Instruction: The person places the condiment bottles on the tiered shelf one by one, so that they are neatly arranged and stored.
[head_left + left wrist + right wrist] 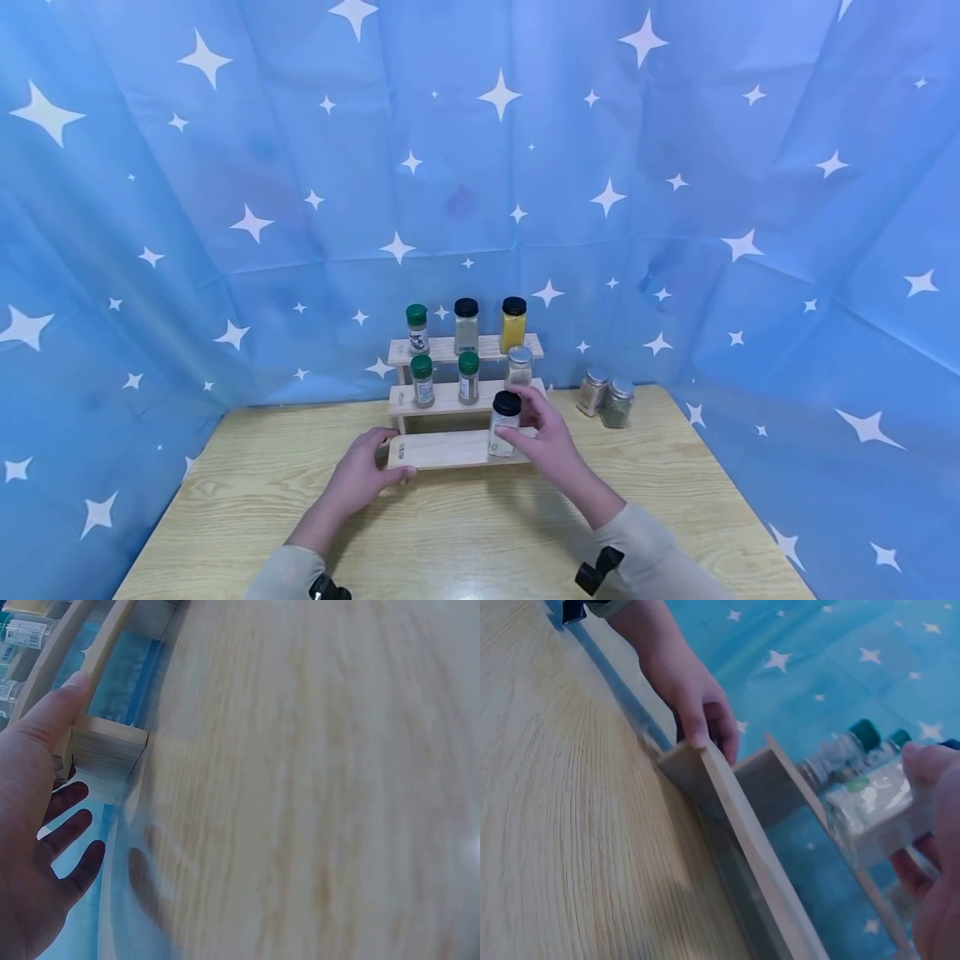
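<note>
A three-tier wooden spice rack (442, 450) stands at the back middle of the table. My left hand (367, 471) grips the left end of its bottom shelf (735, 810), thumb along the front edge (105, 739) and fingers behind. My right hand (543, 442) holds a clear jar with a black lid (504, 423) upright on the right part of that bottom shelf. In the right wrist view the jar (874, 810) shows between my fingers (930, 761). The left hand (694, 697) is also seen there on the shelf's end.
The top shelf carries a green-lid jar (416, 327), a black-lid jar (466, 325) and a yellow-filled jar (513, 323). The middle shelf has two green-lid jars (422, 379) and a silver-lid jar (519, 367). Two silver-lid jars (606, 398) stand on the wooden table (480, 533) to the right. Blue starred cloth surrounds it.
</note>
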Demonstrator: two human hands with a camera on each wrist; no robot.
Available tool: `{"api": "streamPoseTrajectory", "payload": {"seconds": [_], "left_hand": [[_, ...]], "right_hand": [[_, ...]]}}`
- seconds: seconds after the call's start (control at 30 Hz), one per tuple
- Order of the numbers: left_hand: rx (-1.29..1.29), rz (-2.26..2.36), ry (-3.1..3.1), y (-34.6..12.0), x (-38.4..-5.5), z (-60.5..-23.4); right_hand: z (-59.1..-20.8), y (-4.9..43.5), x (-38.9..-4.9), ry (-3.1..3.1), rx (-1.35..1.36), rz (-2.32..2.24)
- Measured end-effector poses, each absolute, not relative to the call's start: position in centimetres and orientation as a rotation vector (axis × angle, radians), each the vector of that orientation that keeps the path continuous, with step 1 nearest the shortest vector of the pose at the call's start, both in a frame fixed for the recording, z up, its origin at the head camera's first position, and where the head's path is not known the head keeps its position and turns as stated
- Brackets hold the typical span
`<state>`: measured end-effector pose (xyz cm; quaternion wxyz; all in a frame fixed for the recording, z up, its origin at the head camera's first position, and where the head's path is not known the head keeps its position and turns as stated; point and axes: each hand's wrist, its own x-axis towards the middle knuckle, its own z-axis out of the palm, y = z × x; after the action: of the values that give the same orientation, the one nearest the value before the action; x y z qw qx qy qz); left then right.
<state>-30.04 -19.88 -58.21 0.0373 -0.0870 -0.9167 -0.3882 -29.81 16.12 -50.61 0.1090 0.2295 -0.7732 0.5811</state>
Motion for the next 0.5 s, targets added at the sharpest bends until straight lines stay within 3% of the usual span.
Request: {"api": "streamPoseTrajectory", "payload": {"seconds": [0.5], "left_hand": [[-0.245,-1.203,-2.807,-19.9,-30.1,-58.3]], "right_hand": [[-51.0,10.1,-31.3,-2.397,0.746,1.748]]}}
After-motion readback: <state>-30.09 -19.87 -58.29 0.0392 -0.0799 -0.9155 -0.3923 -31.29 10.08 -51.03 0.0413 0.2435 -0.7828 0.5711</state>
